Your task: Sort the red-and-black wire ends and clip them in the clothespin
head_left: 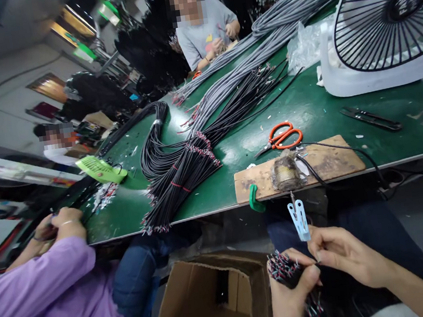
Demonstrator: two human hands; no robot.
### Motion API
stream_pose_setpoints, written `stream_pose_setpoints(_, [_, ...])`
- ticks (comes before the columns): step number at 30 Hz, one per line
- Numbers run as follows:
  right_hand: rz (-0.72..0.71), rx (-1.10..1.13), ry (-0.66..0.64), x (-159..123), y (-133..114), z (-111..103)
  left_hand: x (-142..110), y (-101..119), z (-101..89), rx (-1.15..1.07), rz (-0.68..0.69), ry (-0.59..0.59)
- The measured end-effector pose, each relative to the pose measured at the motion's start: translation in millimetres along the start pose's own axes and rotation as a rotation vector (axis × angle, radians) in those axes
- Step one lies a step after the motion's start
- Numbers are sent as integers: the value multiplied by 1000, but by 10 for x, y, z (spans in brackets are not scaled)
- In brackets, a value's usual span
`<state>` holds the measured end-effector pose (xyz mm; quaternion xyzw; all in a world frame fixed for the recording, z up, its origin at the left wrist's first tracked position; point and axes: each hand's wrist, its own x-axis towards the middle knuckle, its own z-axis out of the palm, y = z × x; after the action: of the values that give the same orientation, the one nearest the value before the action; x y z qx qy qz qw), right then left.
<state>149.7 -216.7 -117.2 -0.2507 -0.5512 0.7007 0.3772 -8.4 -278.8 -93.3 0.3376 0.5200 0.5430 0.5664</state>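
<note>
My left hand (292, 296) is closed round a bundle of black cables (286, 268) whose stripped coloured ends point up, low in the view below the table edge. My right hand (343, 255) pinches at the top of that bundle with thumb and fingers together. Just above them a soldering iron tip with a pale blue clip (298, 218) hangs off a wooden board (330, 160) clamped to the green table (307, 108).
Orange scissors (281, 137), black cutters (371, 118), a white fan (384, 18) and large bundles of black cables (178, 176) and grey cables (258, 41) lie on the table. An open cardboard box (212, 305) stands at my left. A person in purple (47, 307) works beside me; others sit farther off.
</note>
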Motion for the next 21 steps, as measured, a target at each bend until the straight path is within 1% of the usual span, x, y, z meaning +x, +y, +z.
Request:
stream_pose_setpoints(2, [40,42,20,67,-21,-59,10,37,-6,34,76,1])
stream_pose_setpoints(5, [76,93,142,235,-82,-98,14,86,6,112,175,50])
stream_pose_setpoints(7, [103,188,171,360,-128,-71,20,114,22,141,224,89])
stream_pose_setpoints(9, [146,316,175,462,-160,-14,37,138,41,148,255,128])
stream_pose_setpoints(12, [185,439,189,543,-170,69,84,157,68,146,289,177])
stream_pose_setpoints(16, [164,495,187,554,-154,107,144,147,105,155,276,229])
stream_pose_setpoints(21, [170,565,175,521,-92,99,151,137,146,165,166,273])
